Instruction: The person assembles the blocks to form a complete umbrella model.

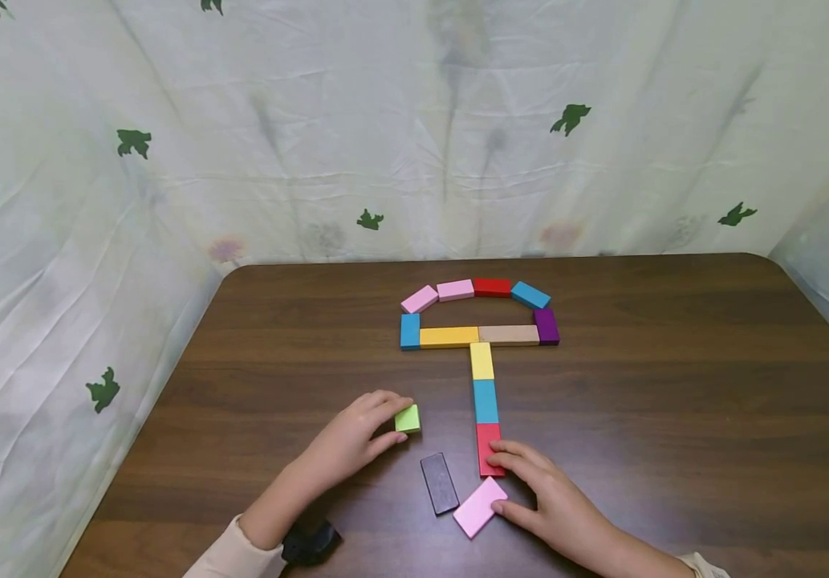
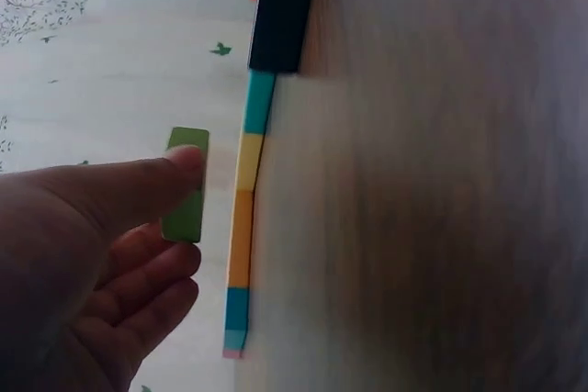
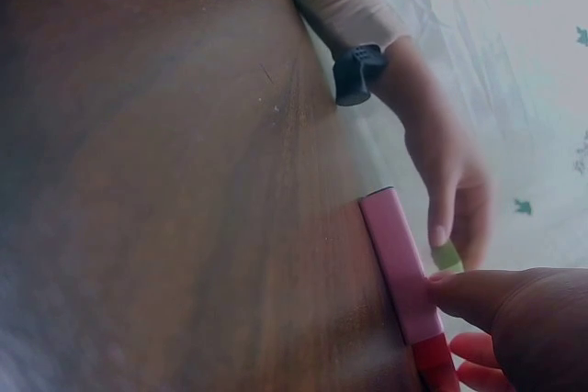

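My left hand (image 1: 352, 437) holds a light green block (image 1: 408, 419) between thumb and fingers; in the left wrist view the green block (image 2: 186, 185) is raised off the table. With its fingers resting on a red block (image 1: 488, 449), my right hand (image 1: 554, 506) touches the corner of a tilted pink block (image 1: 479, 507) with its thumb. That red block is the near end of a straight column, below a blue block (image 1: 485, 401) and a yellow block (image 1: 482, 361). A dark grey block (image 1: 439, 484) lies left of the pink one.
Beyond the column, an orange-yellow block (image 1: 449, 338) and a tan block (image 1: 509, 335) form a straight row. Blue, pink, red and purple blocks arch above it, among them the purple block (image 1: 546, 327). White leaf-patterned cloth (image 1: 385, 120) hangs behind the brown table (image 1: 674, 401).
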Action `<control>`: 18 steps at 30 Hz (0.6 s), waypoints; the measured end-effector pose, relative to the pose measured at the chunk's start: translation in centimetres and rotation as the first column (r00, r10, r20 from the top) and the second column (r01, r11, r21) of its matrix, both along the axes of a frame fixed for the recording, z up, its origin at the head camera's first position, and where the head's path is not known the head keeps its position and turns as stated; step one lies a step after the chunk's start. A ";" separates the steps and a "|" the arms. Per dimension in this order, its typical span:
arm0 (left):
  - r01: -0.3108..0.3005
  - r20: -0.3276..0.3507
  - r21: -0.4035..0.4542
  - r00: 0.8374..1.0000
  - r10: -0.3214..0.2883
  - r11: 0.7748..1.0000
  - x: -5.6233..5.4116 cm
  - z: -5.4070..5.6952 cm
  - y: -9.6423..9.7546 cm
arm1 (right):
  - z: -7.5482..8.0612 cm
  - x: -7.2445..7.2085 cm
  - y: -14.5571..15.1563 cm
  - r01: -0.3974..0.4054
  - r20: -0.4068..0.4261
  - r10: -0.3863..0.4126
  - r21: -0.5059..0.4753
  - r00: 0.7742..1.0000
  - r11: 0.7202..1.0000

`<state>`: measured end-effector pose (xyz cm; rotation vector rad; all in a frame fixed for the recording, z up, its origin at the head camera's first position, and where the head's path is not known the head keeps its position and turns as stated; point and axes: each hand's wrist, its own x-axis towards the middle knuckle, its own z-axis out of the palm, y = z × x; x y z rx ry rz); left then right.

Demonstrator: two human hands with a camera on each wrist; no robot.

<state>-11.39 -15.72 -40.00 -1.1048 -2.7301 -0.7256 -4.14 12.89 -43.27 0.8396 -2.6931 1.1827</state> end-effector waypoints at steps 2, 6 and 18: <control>0.006 0.013 -0.017 1.000 -0.005 1.000 0.1 -0.2 0.2 | 0.0 0.0 0.0 0.002 0.001 -0.002 0.004 1.000 1.000; 0.025 0.043 -0.034 0.999 -0.023 0.999 0.2 -0.7 0.4 | 0.0 -0.1 0.0 0.006 0.014 -0.006 0.006 1.000 1.000; 0.042 0.124 -0.070 0.992 -0.033 0.997 0.0 -1.5 0.5 | -0.1 -0.1 0.0 0.010 0.014 -0.010 0.007 1.000 1.000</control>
